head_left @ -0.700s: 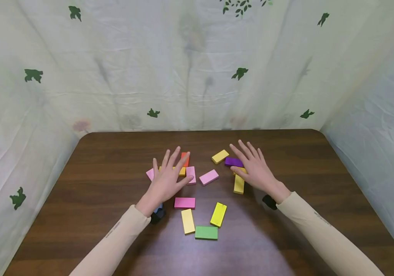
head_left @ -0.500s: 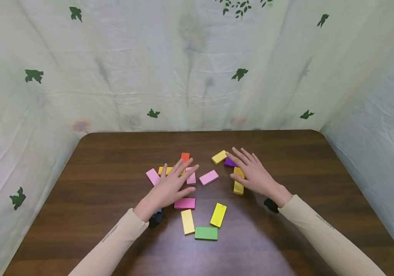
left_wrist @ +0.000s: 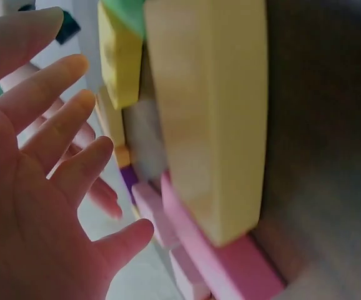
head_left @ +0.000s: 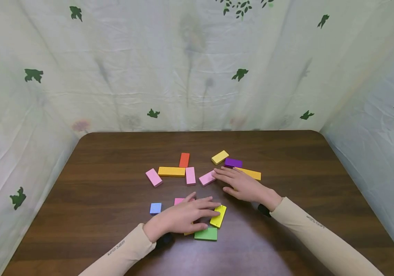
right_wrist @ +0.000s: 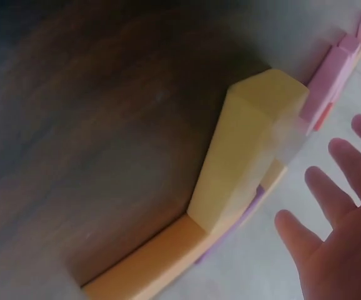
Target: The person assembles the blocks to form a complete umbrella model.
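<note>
Coloured blocks [head_left: 190,176] were scattered around and under both hands on a brown wooden table [head_left: 79,214]. Left hand [head_left: 184,215] was held palm down, fingers extended and spread wide; its fingertips were placed over a bright yellow block [head_left: 220,218], its thumb near a green block [head_left: 206,234]. Whether either was touched could not be told from the head view. Below the left hand, a cream block [left_wrist: 187,119] was shown close up in the left wrist view, its end against a dark pink block [left_wrist: 230,265]. A blue block [head_left: 155,208] was left just beside the left wrist.

Right hand [head_left: 243,185] was likewise kept wide, fingers loosely straight, fingertips over a light pink block [head_left: 206,178]; contact unclear. Under the right hand, a dull yellow block [right_wrist: 249,144] was seen against an orange block [right_wrist: 162,256]. A purple block [head_left: 233,163] and a pale yellow block [head_left: 220,157] were located beyond its fingers. Ahead of the left hand, a red block [head_left: 184,160] was set by an amber block [head_left: 171,171].

Dark lettering was printed on left sleeve [head_left: 131,253] and right sleeve [head_left: 307,226], too small to be read with certainty.
</note>
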Demonstrator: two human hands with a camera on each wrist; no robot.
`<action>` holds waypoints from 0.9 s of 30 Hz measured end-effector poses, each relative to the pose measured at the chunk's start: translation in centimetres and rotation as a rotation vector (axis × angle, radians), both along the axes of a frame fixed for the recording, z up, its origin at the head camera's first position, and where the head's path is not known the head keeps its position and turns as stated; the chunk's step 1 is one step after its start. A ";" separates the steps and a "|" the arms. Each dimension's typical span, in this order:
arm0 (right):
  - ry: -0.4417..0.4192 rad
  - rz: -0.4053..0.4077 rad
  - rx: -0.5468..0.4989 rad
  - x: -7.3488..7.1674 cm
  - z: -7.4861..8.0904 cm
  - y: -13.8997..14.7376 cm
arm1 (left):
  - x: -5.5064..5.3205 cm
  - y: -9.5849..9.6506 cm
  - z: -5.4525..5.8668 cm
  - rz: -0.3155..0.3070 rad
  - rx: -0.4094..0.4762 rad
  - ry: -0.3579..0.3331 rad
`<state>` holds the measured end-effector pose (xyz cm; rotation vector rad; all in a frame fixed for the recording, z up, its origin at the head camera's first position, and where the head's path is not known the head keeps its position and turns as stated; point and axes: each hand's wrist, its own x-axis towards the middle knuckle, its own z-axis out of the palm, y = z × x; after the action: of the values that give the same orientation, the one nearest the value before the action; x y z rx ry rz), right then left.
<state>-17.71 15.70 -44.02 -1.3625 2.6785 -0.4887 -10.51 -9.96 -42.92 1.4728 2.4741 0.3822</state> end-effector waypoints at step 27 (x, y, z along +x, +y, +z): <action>0.003 -0.049 0.012 -0.5 -0.5 -0.4 | 0.1 0.8 -1.4 0.154 -0.078 0.055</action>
<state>-18.17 15.32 -44.47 -1.2983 2.7182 -0.4745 -10.41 -9.19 -44.33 1.2841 2.6229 0.2731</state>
